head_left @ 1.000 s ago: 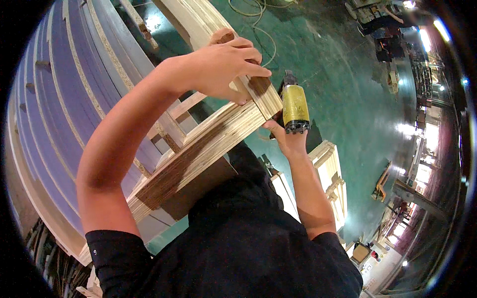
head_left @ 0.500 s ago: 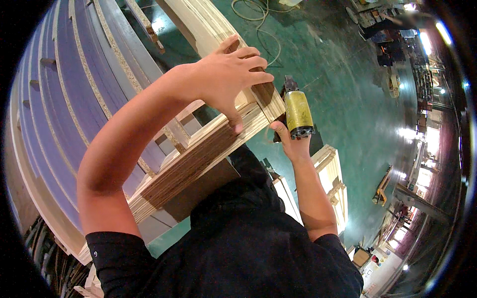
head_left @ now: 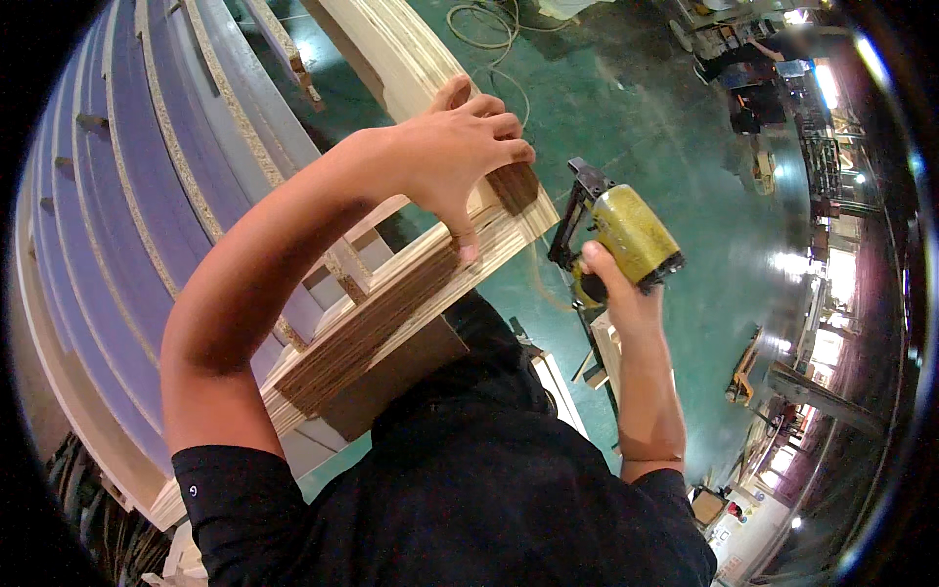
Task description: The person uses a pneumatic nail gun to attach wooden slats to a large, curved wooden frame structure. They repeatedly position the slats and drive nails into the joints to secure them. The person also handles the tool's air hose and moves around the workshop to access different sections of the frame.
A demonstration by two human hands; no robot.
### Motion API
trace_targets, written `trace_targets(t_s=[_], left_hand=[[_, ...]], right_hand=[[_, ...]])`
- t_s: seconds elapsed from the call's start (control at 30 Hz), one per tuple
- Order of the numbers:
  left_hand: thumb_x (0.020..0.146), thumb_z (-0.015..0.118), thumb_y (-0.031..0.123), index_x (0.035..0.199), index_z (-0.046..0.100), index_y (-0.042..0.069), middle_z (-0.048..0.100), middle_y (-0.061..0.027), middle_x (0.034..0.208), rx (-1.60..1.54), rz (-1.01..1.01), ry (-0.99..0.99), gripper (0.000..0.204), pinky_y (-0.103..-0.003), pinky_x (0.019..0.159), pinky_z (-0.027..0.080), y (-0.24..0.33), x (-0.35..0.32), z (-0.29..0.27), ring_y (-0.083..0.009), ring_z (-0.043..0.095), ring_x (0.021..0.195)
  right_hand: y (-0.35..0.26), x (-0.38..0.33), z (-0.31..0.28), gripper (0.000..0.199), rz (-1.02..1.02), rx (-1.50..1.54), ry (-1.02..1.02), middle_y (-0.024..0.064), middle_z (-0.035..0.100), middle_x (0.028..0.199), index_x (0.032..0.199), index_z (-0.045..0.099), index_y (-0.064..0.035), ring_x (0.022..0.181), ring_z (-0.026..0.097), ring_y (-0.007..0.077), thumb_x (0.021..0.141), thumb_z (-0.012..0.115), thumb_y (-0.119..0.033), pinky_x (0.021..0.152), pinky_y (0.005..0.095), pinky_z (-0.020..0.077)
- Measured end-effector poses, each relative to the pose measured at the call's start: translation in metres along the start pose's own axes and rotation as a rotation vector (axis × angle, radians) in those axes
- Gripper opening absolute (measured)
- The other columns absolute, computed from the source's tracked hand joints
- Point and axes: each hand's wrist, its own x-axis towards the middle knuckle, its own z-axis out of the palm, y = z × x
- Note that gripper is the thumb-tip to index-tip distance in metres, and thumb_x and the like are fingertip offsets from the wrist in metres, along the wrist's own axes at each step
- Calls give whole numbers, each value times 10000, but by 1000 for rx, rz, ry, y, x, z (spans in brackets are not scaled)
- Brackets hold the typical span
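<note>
My left hand [head_left: 468, 147] is clamped over the corner of a wooden frame [head_left: 367, 352] built of layered plywood strips. Its fingers bend over the end board, and the thumb presses on the near strip. In my right hand [head_left: 626, 284] is a yellow and black nail gun [head_left: 634, 233], its handle wrapped by the fingers. The gun stands tilted just to the right of the frame's corner, with a gap between the two. The fingers behind the handle are mostly hidden.
Long purple-grey panels [head_left: 176, 127] with chipboard edges fill the left side. A coiled hose [head_left: 479, 39] lies on the green floor [head_left: 675, 127] at the back. Cut timber [head_left: 604, 352] is beside my right forearm. A person [head_left: 753, 54] is far off at upper right.
My right hand has drawn the nail gun away from the frame's corner to the right and tilted it. My left hand keeps its hold, nearly unmoved.
</note>
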Motion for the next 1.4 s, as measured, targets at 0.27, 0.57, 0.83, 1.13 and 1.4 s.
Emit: trace_targets(t_s=[0.27, 0.57, 0.83, 1.13, 1.4], left_hand=[[323, 897, 679, 1363, 553, 114, 559, -116, 1320, -39, -34, -28, 1233, -611, 1135, 208, 1, -1, 3, -344, 413, 1368], [406, 845, 776, 1363, 578, 163, 576, -94, 1340, 16, -88, -220, 1167, -648, 1147, 129, 4, 2, -11, -326, 402, 1402], [330, 884, 712, 1332, 568, 154, 561, -86, 1317, -56, -57, -67, 1190, -668, 1162, 119, -2, -4, 5, -333, 365, 1420], [320, 885, 718, 1321, 571, 155, 552, -94, 1341, -54, -63, -76, 1190, -666, 1163, 115, -2, -3, 4, -333, 378, 1411], [324, 883, 723, 1315, 573, 149, 558, -99, 1336, -76, -69, -118, 1186, -683, 1165, 102, -1, -2, -1, -352, 375, 1415]], right_hand=[[-62, 1, -1, 448, -24, -269, -467, 69, 695, 1176, 1253, 637, -6, 1039, 643, 147, 895, 802, -219, 932, 326, 513], [-77, 6, 11, 458, -13, -431, -573, 97, 694, 1135, 1254, 591, -8, 1017, 645, 151, 882, 800, -176, 920, 319, 509], [-72, 7, 16, 439, 64, -325, -569, 68, 698, 1119, 1270, 586, -3, 1023, 662, 171, 891, 777, -117, 928, 335, 527], [-81, 6, 20, 417, 97, -405, -580, 70, 694, 1089, 1264, 590, 2, 998, 664, 154, 905, 762, -122, 910, 326, 529], [-74, 5, 17, 437, 14, -439, -578, 83, 686, 1124, 1273, 585, 10, 1031, 656, 169, 905, 762, -145, 930, 336, 520]])
